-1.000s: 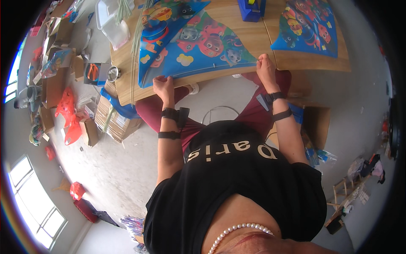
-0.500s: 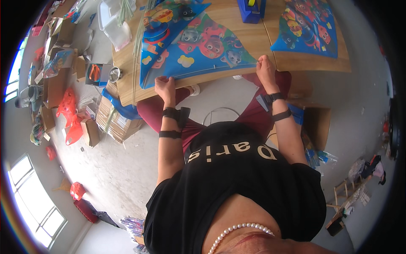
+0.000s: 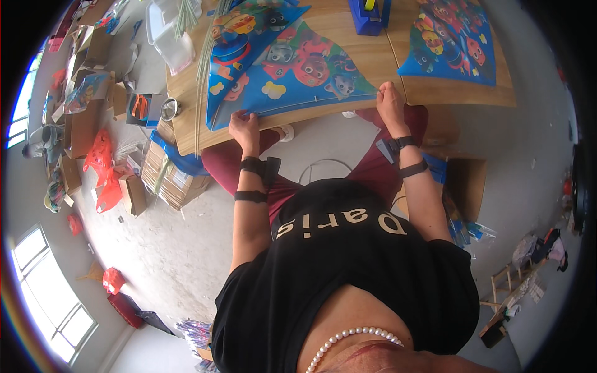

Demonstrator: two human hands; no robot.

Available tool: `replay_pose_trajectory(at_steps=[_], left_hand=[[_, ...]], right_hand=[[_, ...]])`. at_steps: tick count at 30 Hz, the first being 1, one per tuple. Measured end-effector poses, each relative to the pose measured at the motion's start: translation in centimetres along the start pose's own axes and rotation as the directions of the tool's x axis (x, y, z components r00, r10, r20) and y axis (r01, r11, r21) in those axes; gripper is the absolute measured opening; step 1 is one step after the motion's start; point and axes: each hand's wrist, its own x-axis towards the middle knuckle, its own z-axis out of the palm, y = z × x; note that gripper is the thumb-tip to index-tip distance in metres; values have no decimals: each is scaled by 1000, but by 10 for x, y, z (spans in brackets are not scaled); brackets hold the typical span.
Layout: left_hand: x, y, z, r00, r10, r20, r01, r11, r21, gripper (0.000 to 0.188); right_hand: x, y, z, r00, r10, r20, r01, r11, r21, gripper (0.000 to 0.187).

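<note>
Left grip pinches a sheet's near edge; right grip, its right corner. Beyond the right grip stands a tape dispenser; left of the left grip, a cup on the table.

Bare wood is leaving a passage across the desk between the large printed sheet and the second printed sheet, with the blue tape dispenser blocking its far end. Below the second sheet, another open strip is running rightward from the right hand. Left of the left hand, long thin sticks are barring sideways travel, and a metal cup is crowding the left edge. Between the forearms, open space is lying above the knees.
</note>
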Motion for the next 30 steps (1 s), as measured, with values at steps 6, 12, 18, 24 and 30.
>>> replay_pose_trajectory(at_steps=[6, 12, 18, 24, 30], left_hand=[[-2, 0, 0, 1000, 29, 2, -29, 999, 21, 33], [-4, 1, -4, 993, 120, -3, -120, 992, 44, 24], [-12, -4, -6, 996, 71, -55, -70, 997, 12, 31], [-36, 22, -33, 641, 646, 414, -752, 636, 173, 64], [-29, 0, -50, 561, 569, 601, -784, 599, 165, 71]], right_hand=[[-1, 1, 1, 1000, -5, -3, 5, 1000, 0, 21], [0, 2, 0, 1000, -11, -19, 11, 1000, -3, 20], [1, -3, 3, 999, -20, -33, 20, 1000, 13, 19], [-2, 4, 2, 998, -37, -43, 37, 999, 4, 19], [-1, -6, -3, 999, -45, -23, 45, 999, 4, 19]])
